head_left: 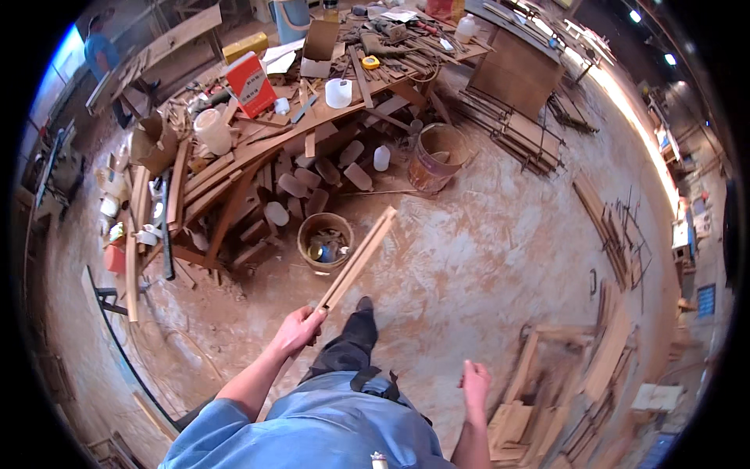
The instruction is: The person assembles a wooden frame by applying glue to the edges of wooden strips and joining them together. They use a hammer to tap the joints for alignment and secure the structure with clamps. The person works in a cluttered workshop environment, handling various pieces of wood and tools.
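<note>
My left hand [299,330] is closed round the near end of a pair of pale wooden strips [361,264]. They lie side by side and slant up and away to the right, their far end above the floor just right of a bucket of scraps [326,244]. Whether they are two separate pieces or one grooved piece I cannot tell. At my right side hangs my right hand [474,381], its fingers curled in and nothing visible in them. It is apart from the wooden pieces [539,391] on the floor further right.
Ahead stands a cluttered workbench [320,113] with a red box [250,84], a white tub [338,93] and a yellow tape measure [370,62]. Several plastic bottles lie beneath. A large dusty bucket [437,156] stands beside it. Clamp bars [512,133] lie beyond. Another person [100,55] is far left.
</note>
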### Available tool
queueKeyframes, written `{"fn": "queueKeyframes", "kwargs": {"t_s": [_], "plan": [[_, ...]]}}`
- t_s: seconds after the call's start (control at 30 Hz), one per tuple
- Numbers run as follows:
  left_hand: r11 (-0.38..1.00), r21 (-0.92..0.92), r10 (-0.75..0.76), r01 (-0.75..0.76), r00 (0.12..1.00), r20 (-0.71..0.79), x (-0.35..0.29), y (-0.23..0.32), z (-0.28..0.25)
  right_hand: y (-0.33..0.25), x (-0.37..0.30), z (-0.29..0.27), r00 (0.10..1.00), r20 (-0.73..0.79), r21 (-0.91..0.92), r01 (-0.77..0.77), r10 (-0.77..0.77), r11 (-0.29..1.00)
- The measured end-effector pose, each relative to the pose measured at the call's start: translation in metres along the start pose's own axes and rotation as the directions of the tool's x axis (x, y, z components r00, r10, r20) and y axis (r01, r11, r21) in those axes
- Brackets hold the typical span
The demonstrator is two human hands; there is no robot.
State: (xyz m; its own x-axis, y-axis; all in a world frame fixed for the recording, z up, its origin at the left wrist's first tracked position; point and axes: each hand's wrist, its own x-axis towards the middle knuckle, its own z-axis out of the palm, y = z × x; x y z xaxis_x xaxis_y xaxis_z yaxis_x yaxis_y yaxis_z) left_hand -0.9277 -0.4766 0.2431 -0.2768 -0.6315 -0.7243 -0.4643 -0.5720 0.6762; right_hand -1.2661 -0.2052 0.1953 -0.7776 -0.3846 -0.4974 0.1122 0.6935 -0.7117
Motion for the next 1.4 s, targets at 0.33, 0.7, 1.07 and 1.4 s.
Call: {"fn": "queueKeyframes", "kwargs": {"t_s": [0.33, 0.7, 1.07, 1.4], "plan": [[0.914, -0.356, 0.075, -0.193, 0.944, -0.32, 0.063, 0.12, -0.037, -0.293, 0.199, 0.152, 0.793, 0.591, 0.096, 0.115, -0.15, 0.989], [0.815, -0.514, -0.19, -0.268, 0.715, -0.673, 0.152, 0.228, 0.019, -0.663, 0.389, 0.462, 0.375, 0.862, 0.219, 0.333, -0.342, 0.917], [0.609, -0.747, -0.471, -0.268, 0.636, -0.612, 0.204, 0.345, 0.071, -0.721, 0.413, 0.557, 0.209, 0.969, 0.024, 0.445, -0.13, 0.895], [0.542, -0.793, -0.488, -0.277, 0.665, -0.566, 0.219, 0.362, 0.078, -0.715, 0.413, 0.531, -0.264, 0.902, 0.365, 0.889, -0.341, 0.276]]}}
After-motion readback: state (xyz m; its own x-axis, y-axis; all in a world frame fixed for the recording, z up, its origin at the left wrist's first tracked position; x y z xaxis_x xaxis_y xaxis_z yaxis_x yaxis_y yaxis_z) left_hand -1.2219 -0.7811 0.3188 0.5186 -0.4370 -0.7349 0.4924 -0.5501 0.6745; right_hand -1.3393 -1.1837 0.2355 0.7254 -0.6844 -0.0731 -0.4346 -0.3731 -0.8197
